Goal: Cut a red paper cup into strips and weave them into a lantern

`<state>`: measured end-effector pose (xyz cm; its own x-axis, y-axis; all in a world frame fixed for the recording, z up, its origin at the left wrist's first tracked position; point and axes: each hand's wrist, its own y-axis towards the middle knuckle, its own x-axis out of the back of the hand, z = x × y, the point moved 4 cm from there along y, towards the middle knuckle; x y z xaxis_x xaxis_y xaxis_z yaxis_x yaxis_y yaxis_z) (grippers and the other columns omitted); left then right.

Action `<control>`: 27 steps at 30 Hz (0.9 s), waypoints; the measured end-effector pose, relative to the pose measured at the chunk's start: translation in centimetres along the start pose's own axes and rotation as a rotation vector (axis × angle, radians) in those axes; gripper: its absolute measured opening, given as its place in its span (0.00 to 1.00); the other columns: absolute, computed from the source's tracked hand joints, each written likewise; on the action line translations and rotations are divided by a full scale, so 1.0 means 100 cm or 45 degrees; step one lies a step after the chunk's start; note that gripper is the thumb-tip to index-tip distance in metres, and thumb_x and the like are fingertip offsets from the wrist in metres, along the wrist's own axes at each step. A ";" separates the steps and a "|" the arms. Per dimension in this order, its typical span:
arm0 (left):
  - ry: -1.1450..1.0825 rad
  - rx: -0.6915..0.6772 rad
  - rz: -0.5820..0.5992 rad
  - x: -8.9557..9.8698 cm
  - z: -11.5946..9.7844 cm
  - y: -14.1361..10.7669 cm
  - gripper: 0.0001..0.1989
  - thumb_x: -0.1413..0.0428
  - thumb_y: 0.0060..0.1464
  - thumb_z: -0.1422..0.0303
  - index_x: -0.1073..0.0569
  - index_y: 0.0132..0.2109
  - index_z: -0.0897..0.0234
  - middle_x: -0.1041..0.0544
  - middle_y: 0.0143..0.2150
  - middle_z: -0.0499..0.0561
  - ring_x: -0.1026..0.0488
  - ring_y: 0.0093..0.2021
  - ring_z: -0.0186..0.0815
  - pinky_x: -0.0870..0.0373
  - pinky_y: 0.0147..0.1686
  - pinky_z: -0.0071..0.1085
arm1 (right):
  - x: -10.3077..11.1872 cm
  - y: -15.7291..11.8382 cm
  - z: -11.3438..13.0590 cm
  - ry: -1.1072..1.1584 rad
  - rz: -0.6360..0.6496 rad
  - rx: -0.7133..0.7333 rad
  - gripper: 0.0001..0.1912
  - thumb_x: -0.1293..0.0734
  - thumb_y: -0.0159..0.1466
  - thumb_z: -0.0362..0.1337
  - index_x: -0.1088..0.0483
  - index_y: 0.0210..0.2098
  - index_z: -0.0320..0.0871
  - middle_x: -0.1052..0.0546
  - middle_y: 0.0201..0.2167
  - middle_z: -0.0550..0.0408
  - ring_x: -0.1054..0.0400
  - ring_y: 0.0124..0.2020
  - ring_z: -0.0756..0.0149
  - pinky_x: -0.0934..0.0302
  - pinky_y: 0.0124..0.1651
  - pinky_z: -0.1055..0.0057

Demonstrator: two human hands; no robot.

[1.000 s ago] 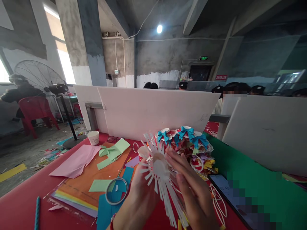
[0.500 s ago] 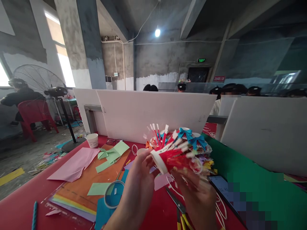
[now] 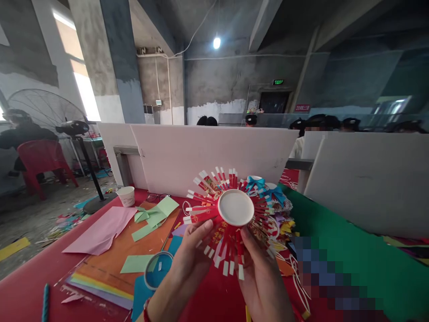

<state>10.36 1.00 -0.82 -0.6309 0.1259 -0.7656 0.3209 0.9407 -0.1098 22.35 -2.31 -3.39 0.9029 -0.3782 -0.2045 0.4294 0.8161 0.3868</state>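
Red-and-white fringed paper cup [image 3: 231, 212]

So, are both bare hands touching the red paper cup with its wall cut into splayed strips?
Touching. The head view shows left hand and right hand fingertips pressed against the red paper cup.

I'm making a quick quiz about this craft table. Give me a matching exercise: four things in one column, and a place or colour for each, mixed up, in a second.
Things:
1. cut paper cup
2. tape roll
3. plain paper cup
4. pink sheet

Places or colours:
A. far left of the table, near the fan
B. held by the left hand and the right hand
C. flat, left of the orange sheet
D. on blue paper, beside the left wrist

Pairs: 1-B, 2-D, 3-A, 4-C
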 end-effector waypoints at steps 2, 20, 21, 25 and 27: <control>-0.008 -0.005 0.013 -0.006 -0.009 0.002 0.05 0.33 0.41 0.73 0.20 0.29 0.64 0.16 0.29 0.50 0.19 0.37 0.43 0.24 0.44 0.36 | 0.000 0.000 0.005 0.047 -0.035 -0.050 0.13 0.32 0.59 0.46 0.24 0.40 0.48 0.21 0.47 0.52 0.29 0.51 0.52 0.30 0.45 0.57; 0.186 -0.087 0.380 -0.017 -0.028 -0.012 0.19 0.31 0.35 0.72 0.19 0.40 0.61 0.16 0.38 0.54 0.30 0.56 0.55 0.31 0.52 0.42 | 0.016 -0.004 0.014 0.217 -0.181 -0.450 0.16 0.23 0.48 0.43 0.22 0.36 0.47 0.17 0.36 0.50 0.23 0.43 0.50 0.29 0.46 0.60; 0.196 -0.066 0.349 -0.017 -0.028 -0.011 0.17 0.32 0.38 0.71 0.19 0.40 0.61 0.16 0.40 0.54 0.30 0.56 0.54 0.30 0.51 0.41 | 0.018 -0.006 0.014 0.226 -0.173 -0.461 0.16 0.23 0.47 0.43 0.22 0.36 0.47 0.17 0.36 0.50 0.23 0.43 0.50 0.29 0.45 0.59; 0.197 -0.062 0.239 -0.013 -0.031 -0.010 0.07 0.33 0.42 0.72 0.17 0.33 0.62 0.16 0.39 0.52 0.25 0.52 0.49 0.28 0.48 0.34 | 0.025 -0.012 0.016 0.306 -0.074 -0.499 0.18 0.23 0.46 0.46 0.22 0.35 0.48 0.17 0.38 0.50 0.25 0.46 0.48 0.30 0.47 0.55; 0.187 -0.068 0.240 -0.013 -0.033 -0.011 0.06 0.32 0.40 0.73 0.17 0.31 0.63 0.16 0.36 0.53 0.24 0.49 0.49 0.26 0.46 0.34 | 0.028 -0.013 0.021 0.362 0.025 -0.515 0.19 0.27 0.50 0.49 0.22 0.39 0.49 0.18 0.41 0.49 0.27 0.48 0.47 0.31 0.47 0.53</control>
<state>8.51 0.80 2.39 -0.6602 0.3417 -0.6689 0.4076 0.9110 0.0630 24.39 -5.34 -2.63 0.8453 -0.2726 -0.4596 0.3191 0.9474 0.0250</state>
